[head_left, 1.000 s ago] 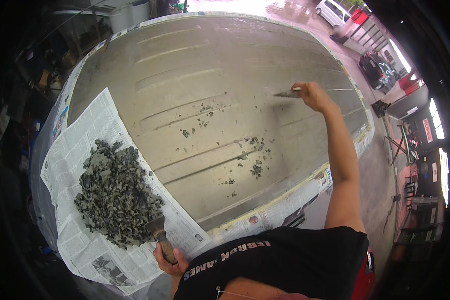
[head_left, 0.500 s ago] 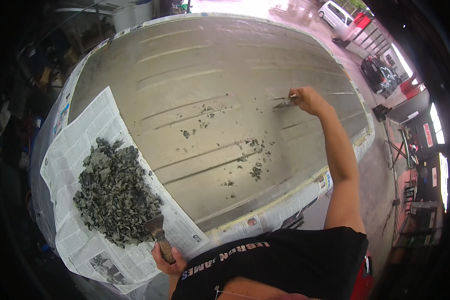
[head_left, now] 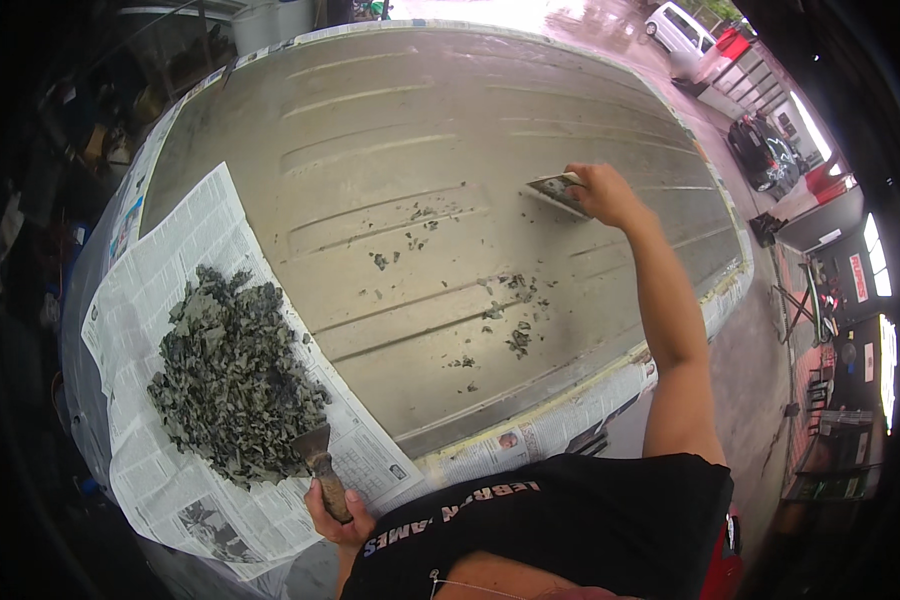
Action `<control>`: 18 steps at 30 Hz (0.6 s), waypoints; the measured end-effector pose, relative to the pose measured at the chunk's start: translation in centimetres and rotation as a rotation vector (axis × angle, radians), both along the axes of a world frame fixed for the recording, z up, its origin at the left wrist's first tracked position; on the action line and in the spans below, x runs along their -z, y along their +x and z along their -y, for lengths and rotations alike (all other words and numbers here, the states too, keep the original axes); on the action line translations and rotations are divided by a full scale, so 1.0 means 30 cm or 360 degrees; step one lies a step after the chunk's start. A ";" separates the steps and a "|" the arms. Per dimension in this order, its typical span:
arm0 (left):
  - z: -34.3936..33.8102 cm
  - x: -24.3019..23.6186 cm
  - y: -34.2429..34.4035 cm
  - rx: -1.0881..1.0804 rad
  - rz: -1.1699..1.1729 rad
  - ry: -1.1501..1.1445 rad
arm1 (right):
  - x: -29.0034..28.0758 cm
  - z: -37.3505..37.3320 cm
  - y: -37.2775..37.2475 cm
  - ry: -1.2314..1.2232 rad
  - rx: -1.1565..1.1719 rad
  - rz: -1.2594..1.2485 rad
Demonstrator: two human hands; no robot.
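Note:
My right hand [head_left: 602,197], arm stretched out, grips a flat spreader blade [head_left: 558,194] held tilted over a wide ribbed metal vehicle roof [head_left: 390,190]. My left hand [head_left: 337,515] is wrapped round a putty knife [head_left: 322,472] with a worn handle, its blade at the near edge of a heap of grey-green paint flakes [head_left: 235,375]. That heap lies on spread newspaper [head_left: 135,440] covering the roof's left part. Loose flakes [head_left: 510,310] are scattered over the middle of the roof, left of and nearer than my right hand.
Newspaper and tape [head_left: 480,455] line the roof's edges. A white van [head_left: 678,30] stands far off at the top right, and a dark car [head_left: 763,155] is parked nearer on the right. Pale buckets [head_left: 273,30] stand beyond the far left edge.
My right hand has shifted slightly left and away from me, and the spreader has turned so its flat face shows more. My left hand stays by the heap with the putty knife.

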State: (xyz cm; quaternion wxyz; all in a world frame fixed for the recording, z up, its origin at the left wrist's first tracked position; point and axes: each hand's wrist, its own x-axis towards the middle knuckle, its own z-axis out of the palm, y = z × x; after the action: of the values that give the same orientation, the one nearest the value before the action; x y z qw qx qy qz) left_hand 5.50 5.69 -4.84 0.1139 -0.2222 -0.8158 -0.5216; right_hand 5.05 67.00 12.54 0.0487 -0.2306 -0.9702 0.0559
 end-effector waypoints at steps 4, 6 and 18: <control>0.006 -0.006 0.011 -0.0017 0.0019 -0.0011 | -0.120 0.008 -0.016 -0.0254 0.0261 -0.0080; 0.005 0.002 0.007 -0.0019 0.0004 -0.0013 | -0.074 -0.130 0.052 -0.0040 0.0330 -0.0264; -0.003 0.005 0.015 -0.0094 0.0084 0.0031 | 0.220 -0.250 0.342 -0.1216 0.1470 -0.1510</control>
State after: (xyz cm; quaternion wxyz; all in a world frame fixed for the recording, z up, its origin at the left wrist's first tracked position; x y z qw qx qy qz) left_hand 5.97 5.79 -5.00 0.1097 -0.1831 -0.8196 -0.5317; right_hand 15.31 74.49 5.95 0.3955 -0.5650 -0.5636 0.4546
